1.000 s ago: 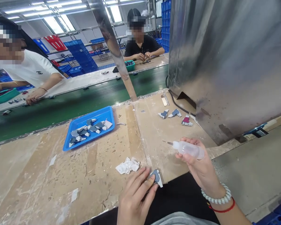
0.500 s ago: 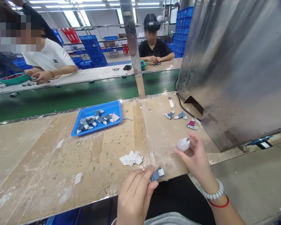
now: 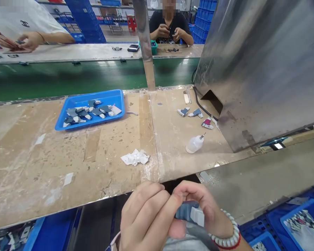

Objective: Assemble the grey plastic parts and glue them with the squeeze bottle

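Blue-grey piece: it's now off the near edge of the surface, gripped by your 2 hands — left hand pinching, right hand curled round it. You've put the bottle on the surface — freeing both for the piece.

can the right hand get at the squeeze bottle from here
Probably yes: the squeeze bottle is on the table ahead of the right hand, with no object between them, though that hand is busy at the grey-and-white piece.
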{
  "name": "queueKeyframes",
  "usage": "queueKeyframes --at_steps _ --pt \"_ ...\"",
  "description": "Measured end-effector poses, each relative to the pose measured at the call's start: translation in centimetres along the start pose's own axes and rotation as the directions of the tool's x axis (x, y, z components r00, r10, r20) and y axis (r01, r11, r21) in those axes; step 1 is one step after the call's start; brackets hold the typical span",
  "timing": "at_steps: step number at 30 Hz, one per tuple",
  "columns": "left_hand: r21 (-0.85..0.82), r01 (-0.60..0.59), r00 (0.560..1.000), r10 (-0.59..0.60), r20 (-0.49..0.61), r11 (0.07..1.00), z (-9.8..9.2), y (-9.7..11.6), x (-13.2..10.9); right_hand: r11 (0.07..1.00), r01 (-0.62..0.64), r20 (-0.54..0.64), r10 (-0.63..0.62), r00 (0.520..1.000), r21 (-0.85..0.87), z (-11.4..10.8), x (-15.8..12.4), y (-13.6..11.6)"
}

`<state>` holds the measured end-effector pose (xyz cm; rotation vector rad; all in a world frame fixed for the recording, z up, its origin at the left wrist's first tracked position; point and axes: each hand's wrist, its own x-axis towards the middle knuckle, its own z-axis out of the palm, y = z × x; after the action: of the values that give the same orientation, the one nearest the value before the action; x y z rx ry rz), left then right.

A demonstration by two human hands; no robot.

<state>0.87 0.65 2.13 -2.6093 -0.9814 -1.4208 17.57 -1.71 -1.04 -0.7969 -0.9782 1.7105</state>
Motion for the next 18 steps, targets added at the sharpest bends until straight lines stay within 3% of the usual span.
queueKeyframes --at_steps 4,9,14,18 --pt "0.003 -0.051 0.997 0.051 0.051 0.999 -0.3 0.3 0.0 0.993 -0.055 0.016 0.054 0.998 0.1 0.6 0.0 0.0" --pt "-0.055 -0.041 0.992 0.047 0.119 0.998 -0.8 0.4 -0.4 0.993 -0.099 0.018 0.098 0.995 0.066 0.2 -0.3 0.4" --pt "-0.246 0.122 0.973 -0.067 0.222 0.961 -1.0 0.0 -0.5 1.0 -0.017 -0.007 0.017 1.0 0.018 0.3 -0.3 0.5" --pt "-0.422 0.112 0.962 0.008 0.272 0.9 -1.0 -0.7 -0.1 0.998 0.053 0.066 -0.055 0.996 0.028 0.3 0.2 0.8"
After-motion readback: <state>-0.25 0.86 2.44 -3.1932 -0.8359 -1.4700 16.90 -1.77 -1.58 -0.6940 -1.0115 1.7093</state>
